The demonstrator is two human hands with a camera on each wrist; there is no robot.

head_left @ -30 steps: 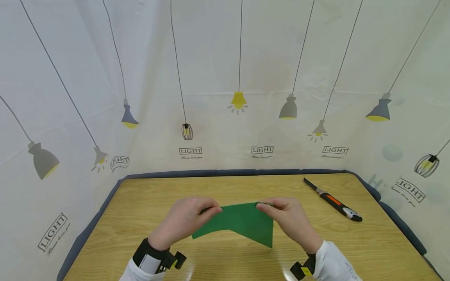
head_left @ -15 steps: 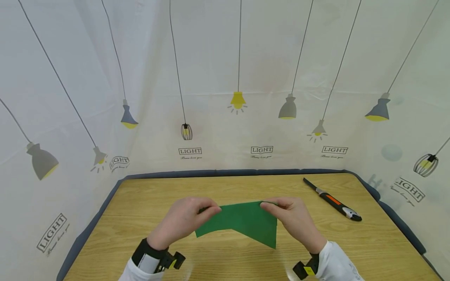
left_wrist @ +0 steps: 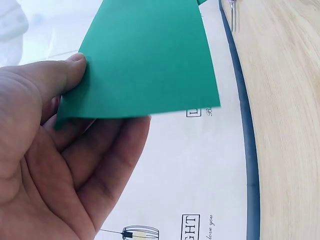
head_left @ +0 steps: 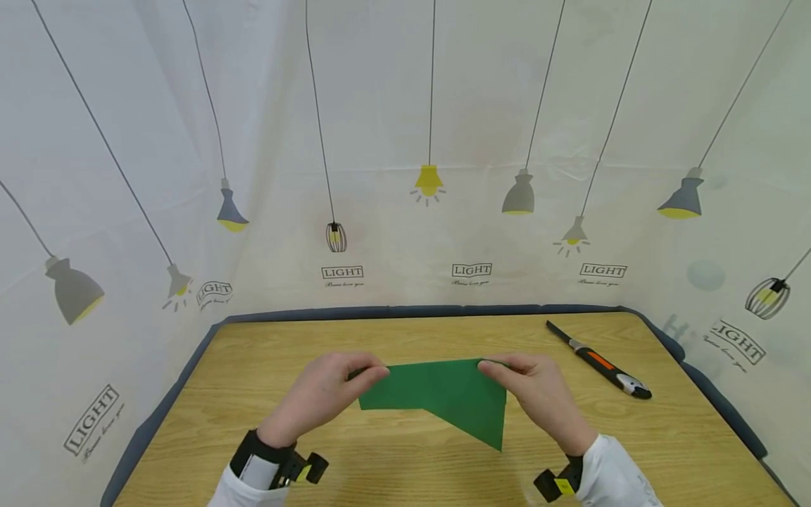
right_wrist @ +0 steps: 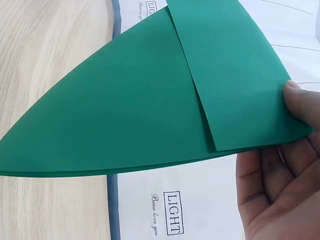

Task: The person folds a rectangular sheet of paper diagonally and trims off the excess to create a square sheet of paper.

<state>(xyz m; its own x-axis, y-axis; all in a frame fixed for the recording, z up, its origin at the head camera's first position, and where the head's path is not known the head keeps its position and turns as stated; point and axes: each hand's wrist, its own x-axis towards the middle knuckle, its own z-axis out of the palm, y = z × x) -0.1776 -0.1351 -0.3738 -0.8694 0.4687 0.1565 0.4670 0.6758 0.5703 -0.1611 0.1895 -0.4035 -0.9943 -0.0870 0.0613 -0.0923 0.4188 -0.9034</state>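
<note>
A black and orange tool (head_left: 600,362) lies on the wooden table (head_left: 418,465); lamp-printed white sheeting (head_left: 380,127) rises behind.

On my head feed the light is soft and even, bluish across the left of the curtain (head_left: 279,105), and the wide lens splays the table (head_left: 266,338). In my 2 wrist feeds the backdrop washes out nearly white behind the green paper (right_wrist: 120,110), leaving the left hand (left_wrist: 55,150) and right hand (right_wrist: 280,185) shaded palm-side.

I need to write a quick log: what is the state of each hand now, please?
Left hand: holding the folded green paper, pinched at one end.
Right hand: holding the same paper, pinched at its other end.
</note>
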